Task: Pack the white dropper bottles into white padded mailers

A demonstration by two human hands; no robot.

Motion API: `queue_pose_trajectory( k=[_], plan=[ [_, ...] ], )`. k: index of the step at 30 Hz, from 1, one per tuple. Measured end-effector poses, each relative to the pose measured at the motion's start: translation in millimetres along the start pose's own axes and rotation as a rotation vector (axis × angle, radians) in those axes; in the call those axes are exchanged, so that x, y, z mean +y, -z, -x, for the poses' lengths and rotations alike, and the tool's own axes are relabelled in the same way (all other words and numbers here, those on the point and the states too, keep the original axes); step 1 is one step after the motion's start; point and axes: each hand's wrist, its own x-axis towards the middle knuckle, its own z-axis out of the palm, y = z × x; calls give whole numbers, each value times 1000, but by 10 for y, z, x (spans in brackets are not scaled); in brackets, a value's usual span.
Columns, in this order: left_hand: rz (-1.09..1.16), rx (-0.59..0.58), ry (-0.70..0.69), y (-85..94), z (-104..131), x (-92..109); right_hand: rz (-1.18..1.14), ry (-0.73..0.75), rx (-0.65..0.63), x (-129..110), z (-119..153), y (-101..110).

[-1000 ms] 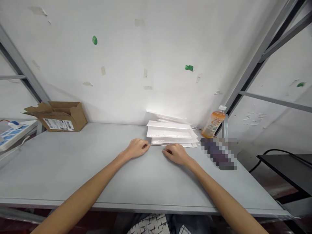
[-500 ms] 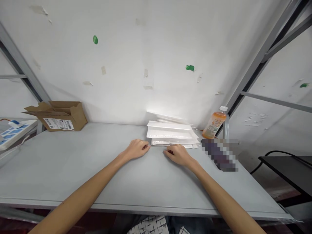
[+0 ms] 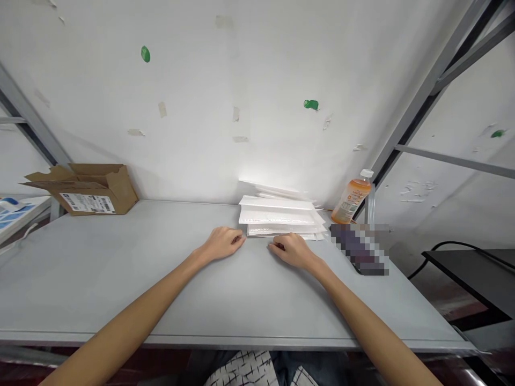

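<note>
My left hand [image 3: 223, 243] rests on the grey table [image 3: 189, 311] in a loose fist, with nothing visible in its curled fingers. Opposite it, my right hand [image 3: 293, 251] is closed in the same way and also looks bare. A gap of tabletop separates the two hands. Just behind them lies a stack of white flat packets [image 3: 279, 212], some with shiny, clear-looking edges; whether they are envelopes or folded sheets I cannot tell. The right hand overlaps the front edge of this stack in view, and the left hand is beside its left front corner.
An open cardboard box [image 3: 94, 187] with a label stands at the back left, near a white and blue object [image 3: 24, 214] and a cable. At the back right are a bottle of orange drink [image 3: 352, 198] and a pixelated dark flat item [image 3: 358, 252]. Metal posts frame the white wall.
The camera view has shifted slightly, so the scene sits a little higher and further left. Both hands keep their closed pose on the table, and the stack has not moved.
</note>
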Motion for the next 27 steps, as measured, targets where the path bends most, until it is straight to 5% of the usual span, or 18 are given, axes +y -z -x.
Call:
queue_pose_trajectory(
  k=[9,16,24,27],
  plan=[
    [19,48,9,-4,-6,-9,-13,19,15,23,0,-18],
    [-9,435,94,19,-72,55,4,20,12,19,-15,-13],
    [-134,709,86,258,-105,48,-4,15,-4,10,-12,27],
    [-182,706,-33,443,-307,114,4,11,-12,7,-12,35]
  ],
)
